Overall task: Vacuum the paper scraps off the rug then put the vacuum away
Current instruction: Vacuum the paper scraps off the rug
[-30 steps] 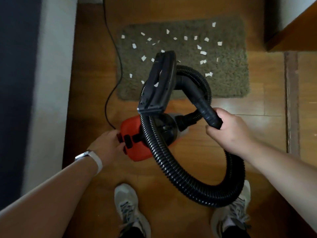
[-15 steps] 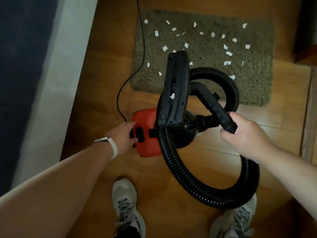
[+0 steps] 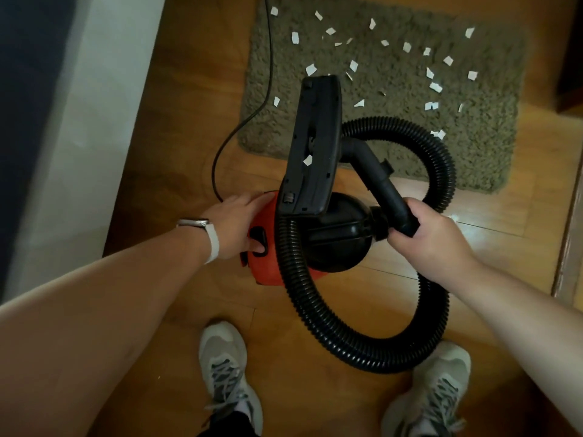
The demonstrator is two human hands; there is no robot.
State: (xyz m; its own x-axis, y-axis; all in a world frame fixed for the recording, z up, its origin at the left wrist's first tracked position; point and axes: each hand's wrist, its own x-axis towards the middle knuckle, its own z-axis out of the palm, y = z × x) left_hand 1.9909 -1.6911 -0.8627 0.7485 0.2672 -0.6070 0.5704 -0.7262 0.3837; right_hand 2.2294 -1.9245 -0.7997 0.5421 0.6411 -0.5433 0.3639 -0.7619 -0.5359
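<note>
- Dust canister (image 3: 334,244) of the vacuum (image 3: 271,272): opaque black dome, contents not visible. It sits just left of the right-hand grip, on the wood floor (image 3: 315,405).
- Right hand (image 3: 432,238) is fisted tight around the lower end of the black wand (image 3: 375,171).
- Left hand (image 3: 236,222) is laid on the vacuum's red end, fingers straight, thumb at a black recess; nothing is clasped.
- Ribbed hose (image 3: 291,279) is looped below the grip toward the shoes (image 3: 224,357), then up across the canister. A second loop lies beyond the grip, over the near edge of the rug (image 3: 473,159).
- Power cord (image 3: 270,58) is run along the rug's left side to a point just beyond the left fingertips.
- Nozzle head (image 3: 315,127) is held up-left of the grip, underside turned up, one white scrap stuck on it.
- Paper scraps (image 3: 407,47): white, small, scattered on the rug beyond the grip, none collected.
</note>
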